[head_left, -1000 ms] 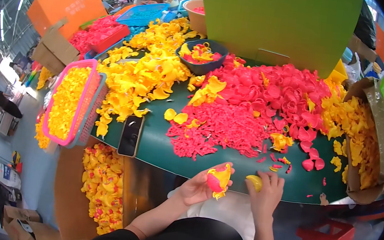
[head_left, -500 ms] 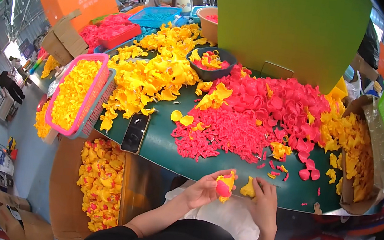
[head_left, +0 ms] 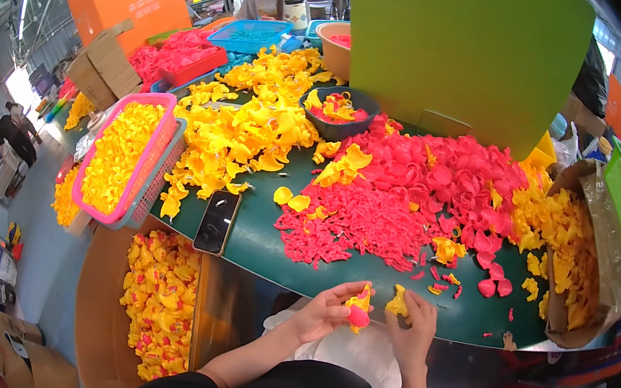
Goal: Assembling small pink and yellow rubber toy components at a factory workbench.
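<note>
1. Your left hand (head_left: 321, 313) grips a pink-and-yellow piece (head_left: 357, 317) between thumb and fingers; the piece stands roughly upright at the fingertips, on the side facing your other hand.
2. Your right hand (head_left: 414, 332) pinches a yellow piece (head_left: 397, 303) at its fingertips, on the side facing your left.
3. Both pieces therefore sit between your hands, near each other but apart, with a narrow gap separating them.
4. Your hands are at the near edge of the bench (head_left: 253, 249), above your lap.
5. Beyond them on the bench lies a heap of thin pink strips (head_left: 358, 219); a dark phone (head_left: 217, 223) lies to the left of that heap, near the edge.
</note>
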Demonstrator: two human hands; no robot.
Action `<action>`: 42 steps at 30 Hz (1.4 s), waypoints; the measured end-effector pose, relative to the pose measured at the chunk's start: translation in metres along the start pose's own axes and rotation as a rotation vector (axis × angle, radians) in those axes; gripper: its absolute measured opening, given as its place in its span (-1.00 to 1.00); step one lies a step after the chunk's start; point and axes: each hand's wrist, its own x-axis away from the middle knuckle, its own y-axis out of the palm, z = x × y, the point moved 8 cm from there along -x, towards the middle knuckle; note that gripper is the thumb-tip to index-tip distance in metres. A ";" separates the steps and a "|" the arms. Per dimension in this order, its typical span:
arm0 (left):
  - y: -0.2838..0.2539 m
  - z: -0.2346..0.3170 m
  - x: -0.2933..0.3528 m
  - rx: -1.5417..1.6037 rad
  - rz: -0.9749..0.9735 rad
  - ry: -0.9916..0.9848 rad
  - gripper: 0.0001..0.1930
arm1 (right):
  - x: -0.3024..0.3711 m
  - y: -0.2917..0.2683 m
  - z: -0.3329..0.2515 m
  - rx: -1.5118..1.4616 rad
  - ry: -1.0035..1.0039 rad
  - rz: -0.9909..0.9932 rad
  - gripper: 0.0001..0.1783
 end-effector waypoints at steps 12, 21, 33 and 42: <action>0.037 0.017 0.006 -0.334 -0.077 0.165 -0.22 | 0.002 -0.002 -0.042 -0.630 0.094 -0.102 -0.43; 0.038 0.022 0.001 -0.433 -0.092 0.158 -0.19 | 0.002 0.005 -0.033 -0.816 0.177 -0.135 -0.43; 0.032 0.013 -0.011 -0.258 0.175 0.172 -0.39 | 0.000 0.001 -0.044 -0.488 0.097 -0.092 -0.21; 0.042 0.053 -0.026 -0.571 0.038 0.331 -0.31 | -0.019 -0.018 -0.044 -0.628 -0.069 -0.022 -0.40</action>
